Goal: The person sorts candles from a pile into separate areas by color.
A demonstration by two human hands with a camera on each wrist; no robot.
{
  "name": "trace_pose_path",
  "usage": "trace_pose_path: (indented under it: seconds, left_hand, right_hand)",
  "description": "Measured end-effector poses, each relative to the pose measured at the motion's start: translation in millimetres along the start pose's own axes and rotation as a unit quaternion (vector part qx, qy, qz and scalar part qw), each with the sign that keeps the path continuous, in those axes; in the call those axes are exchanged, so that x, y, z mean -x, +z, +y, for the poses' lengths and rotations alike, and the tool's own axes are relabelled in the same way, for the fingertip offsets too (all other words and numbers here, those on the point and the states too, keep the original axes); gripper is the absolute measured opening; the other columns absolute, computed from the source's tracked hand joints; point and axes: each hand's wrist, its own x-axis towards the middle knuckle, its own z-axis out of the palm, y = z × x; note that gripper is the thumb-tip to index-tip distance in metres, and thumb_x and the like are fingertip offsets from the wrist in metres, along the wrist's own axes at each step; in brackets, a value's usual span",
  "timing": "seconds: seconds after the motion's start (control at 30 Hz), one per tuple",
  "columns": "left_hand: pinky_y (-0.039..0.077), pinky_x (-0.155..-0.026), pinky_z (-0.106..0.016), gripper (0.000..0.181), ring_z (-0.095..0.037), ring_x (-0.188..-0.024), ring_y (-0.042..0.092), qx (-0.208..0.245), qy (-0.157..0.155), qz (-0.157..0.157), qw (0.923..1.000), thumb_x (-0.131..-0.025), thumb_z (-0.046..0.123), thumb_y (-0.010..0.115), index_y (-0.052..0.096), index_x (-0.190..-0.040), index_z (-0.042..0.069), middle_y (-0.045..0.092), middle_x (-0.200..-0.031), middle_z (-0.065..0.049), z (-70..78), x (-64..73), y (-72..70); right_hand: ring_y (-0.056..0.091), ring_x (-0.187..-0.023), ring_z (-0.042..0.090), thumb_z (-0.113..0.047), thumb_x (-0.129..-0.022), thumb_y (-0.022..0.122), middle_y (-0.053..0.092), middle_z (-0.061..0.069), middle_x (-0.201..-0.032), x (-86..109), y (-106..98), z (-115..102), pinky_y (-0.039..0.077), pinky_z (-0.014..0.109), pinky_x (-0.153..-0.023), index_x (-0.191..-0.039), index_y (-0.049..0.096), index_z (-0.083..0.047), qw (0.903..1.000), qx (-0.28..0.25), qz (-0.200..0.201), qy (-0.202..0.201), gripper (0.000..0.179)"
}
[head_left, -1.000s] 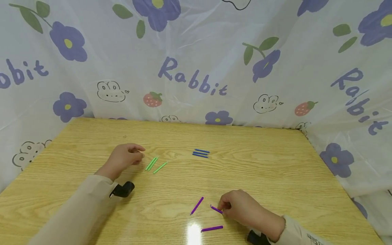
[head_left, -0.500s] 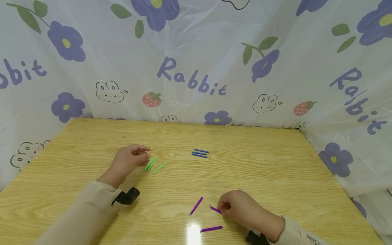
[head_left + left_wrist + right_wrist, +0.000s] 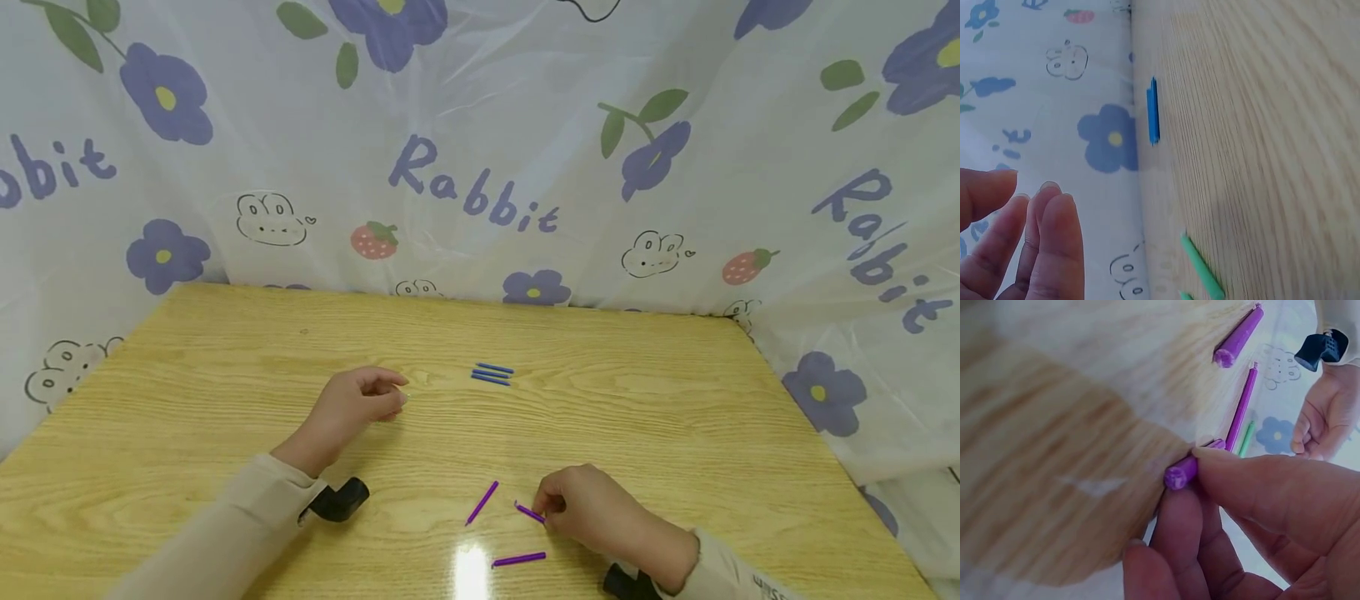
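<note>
My right hand (image 3: 588, 508) pinches a purple candle (image 3: 529, 512) between thumb and fingers, low at the table. In the right wrist view the blunt end of this purple candle (image 3: 1179, 475) sticks out from my fingertips. Two more purple candles lie close by, one slanted (image 3: 482, 503) and one nearer the front (image 3: 519, 560). My left hand (image 3: 351, 410) hovers over the green candles, hiding nearly all of them in the head view. In the left wrist view its thumb and fingers are apart with nothing between them, and a green candle (image 3: 1202, 265) shows on the table.
Several blue candles (image 3: 492, 374) lie side by side toward the back of the wooden table (image 3: 637, 400). Behind the table hangs a white curtain (image 3: 480, 100) printed with flowers and rabbits. Each sleeve carries a black wrist camera (image 3: 341, 500).
My left hand has moved right and slightly toward the front, from beside the green candles to over them. My right hand stays in place with the purple candle.
</note>
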Motion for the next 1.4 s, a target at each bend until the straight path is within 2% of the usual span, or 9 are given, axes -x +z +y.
trace_pose_path:
  seconds: [0.2, 0.33, 0.7, 0.87, 1.07, 1.4]
  left_hand:
    - [0.05, -0.074, -0.038, 0.032, -0.031, -0.084, 0.059, 0.01, 0.004, -0.022, 0.9997, -0.083, 0.007, 0.06, 0.056, -0.112, -0.007, 0.06, -0.087, -0.012, 4.0, 3.9, 14.9]
    - [0.049, -0.073, -0.039, 0.031, -0.031, -0.082, 0.059, 0.01, 0.007, -0.042, 0.999, -0.082, 0.006, 0.06, 0.056, -0.11, -0.007, 0.061, -0.088, -0.014, 4.2, 5.3, 24.9]
    - [0.049, -0.065, -0.033, 0.026, -0.02, -0.071, 0.059, -0.034, 0.01, -0.074, 0.9967, -0.078, 0.006, 0.062, 0.062, -0.103, -0.003, 0.06, -0.078, -0.004, 6.6, 3.1, 52.0]
    - [0.045, -0.06, -0.028, 0.023, -0.012, -0.066, 0.054, -0.071, 0.032, -0.085, 0.9933, -0.076, 0.005, 0.063, 0.064, -0.098, -0.002, 0.059, -0.074, -0.001, 6.8, 3.2, 63.3]
    - [0.042, -0.056, -0.026, 0.02, -0.011, -0.064, 0.05, -0.092, 0.039, -0.106, 0.9893, -0.075, 0.003, 0.063, 0.065, -0.094, -0.001, 0.057, -0.072, -0.001, 8.4, 7.2, 72.7]
    - [0.04, -0.054, -0.024, 0.016, -0.011, -0.063, 0.048, -0.14, 0.057, -0.117, 0.9815, -0.072, 0.003, 0.064, 0.066, -0.088, 0.001, 0.055, -0.069, 0.001, 7.9, 11.4, 78.6]
  right_hand:
    - [0.044, -0.061, 0.002, -0.001, -0.073, 0.065, 0.058, -0.011, -0.071, -0.2, 0, -1, 0.04, 0.02, -0.056, -0.076, 0.066, -0.015, 1.0, -0.002, -0.005, 0.001, 0.015]
    - [0.046, -0.061, 0.001, 0.0, -0.072, 0.066, 0.059, -0.01, -0.07, 0.2, 0, 0, 0.041, 0.021, -0.056, -0.075, 0.066, -0.015, 1.0, 0.007, -0.001, 0.0, 0.015]
    - [0.045, -0.059, 0.002, 0.001, -0.072, 0.067, 0.06, -0.006, -0.069, 0.0, 0, 0, 0.04, 0.021, -0.053, -0.074, 0.066, -0.014, 1.0, 0.001, 0.0, 0.002, 0.015]
    - [0.044, -0.059, 0.001, 0.001, -0.071, 0.067, 0.06, -0.007, -0.068, -0.5, 0, -1, 0.04, 0.02, -0.053, -0.074, 0.066, -0.014, 1.0, 0.001, 0.001, 0.001, 0.016]
    - [0.046, -0.06, 0.0, 0.001, -0.071, 0.066, 0.06, -0.01, -0.07, -0.5, 1, -1, 0.041, 0.02, -0.054, -0.075, 0.066, -0.015, 1.0, 0.001, 0.002, -0.001, 0.016]
    - [0.045, -0.059, 0.0, 0.0, -0.071, 0.067, 0.059, -0.011, -0.069, -0.9, 1, 2, 0.041, 0.02, -0.054, -0.074, 0.066, -0.015, 1.0, 0.0, 0.003, -0.006, 0.015]
